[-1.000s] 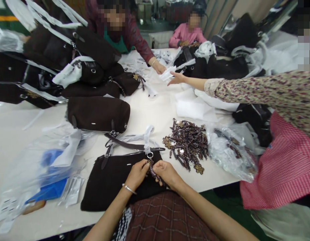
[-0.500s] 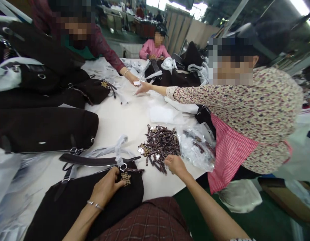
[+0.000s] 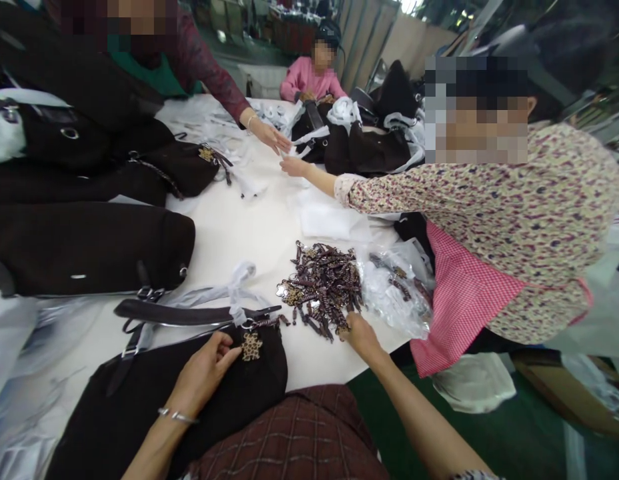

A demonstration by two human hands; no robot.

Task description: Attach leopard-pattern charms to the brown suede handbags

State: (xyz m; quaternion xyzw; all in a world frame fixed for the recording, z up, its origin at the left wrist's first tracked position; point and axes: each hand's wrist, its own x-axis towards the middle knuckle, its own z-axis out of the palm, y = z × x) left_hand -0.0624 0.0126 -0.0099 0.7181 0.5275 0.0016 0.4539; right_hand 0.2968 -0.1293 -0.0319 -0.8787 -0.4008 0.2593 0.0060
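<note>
In front of me lies a dark bag [image 3: 209,393] with a leather strap [image 3: 174,315] and a strip of white wrapping tied at its ring. A gold filigree charm [image 3: 251,347] with a twisted tassel hangs from that ring onto the bag. My left hand [image 3: 202,370] rests over the bag beside the charm, thumb and fingers apart, holding nothing. Farther right, my right hand [image 3: 362,339] is closed at the near edge of a pile of tasselled charms [image 3: 322,280]. A gold charm [image 3: 343,329] shows at its fingertips.
A clear plastic bag [image 3: 397,293] with more charms lies right of the pile. Dark bags [image 3: 89,247] are stacked left. Across the white table [image 3: 229,227], two co-workers' hands [image 3: 274,138] meet; another person sits at the far end. A co-worker in a floral sleeve stands close right.
My left hand has drawn back slightly left from the charm on the bag. My right hand has moved a little right, and a gold charm now shows in its fingers. The co-workers' hands shifted.
</note>
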